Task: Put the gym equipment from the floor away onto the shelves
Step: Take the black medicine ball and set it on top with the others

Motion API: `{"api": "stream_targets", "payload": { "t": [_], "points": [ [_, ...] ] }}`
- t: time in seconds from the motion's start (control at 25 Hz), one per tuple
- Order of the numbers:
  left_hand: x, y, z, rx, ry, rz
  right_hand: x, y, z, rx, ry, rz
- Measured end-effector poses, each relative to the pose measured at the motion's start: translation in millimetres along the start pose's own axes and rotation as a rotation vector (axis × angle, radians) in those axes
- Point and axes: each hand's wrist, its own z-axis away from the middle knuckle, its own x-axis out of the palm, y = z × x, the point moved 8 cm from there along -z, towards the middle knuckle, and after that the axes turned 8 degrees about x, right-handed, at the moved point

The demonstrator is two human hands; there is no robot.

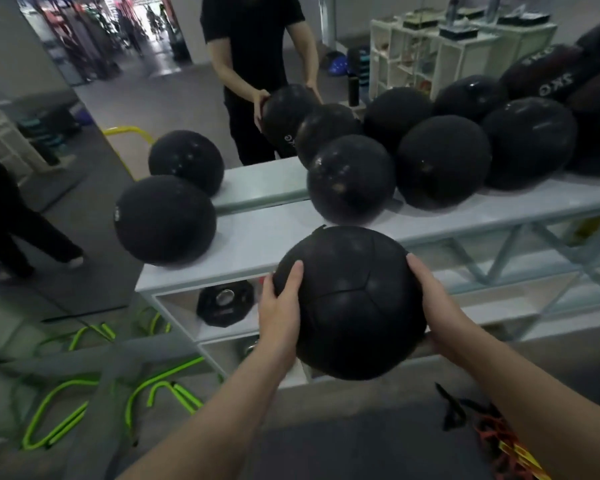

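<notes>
I hold a black medicine ball (350, 303) with stitched panels in front of the white shelf unit (257, 247). My left hand (279, 306) grips its left side and my right hand (437, 313) its right side. The ball hangs just below and in front of the shelf's top board. Several more black balls stand on that top board, one at the left end (165, 220) and one straight ahead (350, 180). A wall mirror behind the shelf repeats the balls and shows a person in black holding a ball.
A black weight plate (224, 303) leans in the compartment under the top board. Green agility hurdles (66, 417) lie on the floor at the left. An orange and black strap bundle (492, 434) lies on the floor at the right. A person's dark trouser leg (21, 230) is at the left edge.
</notes>
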Motion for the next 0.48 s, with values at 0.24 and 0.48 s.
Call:
{"api": "stream_targets", "payload": {
  "t": [0.24, 0.48],
  "points": [
    [-53.0, 97.5, -73.6, 0.114, -0.061, -0.047, 101.1, -56.7, -17.4, -0.050, -0.060, -0.032],
    [-41.3, 157.5, -184.4, 0.169, -0.135, -0.326, 167.0, -79.2, -84.2, 0.009, -0.108, -0.237]
  ]
}}
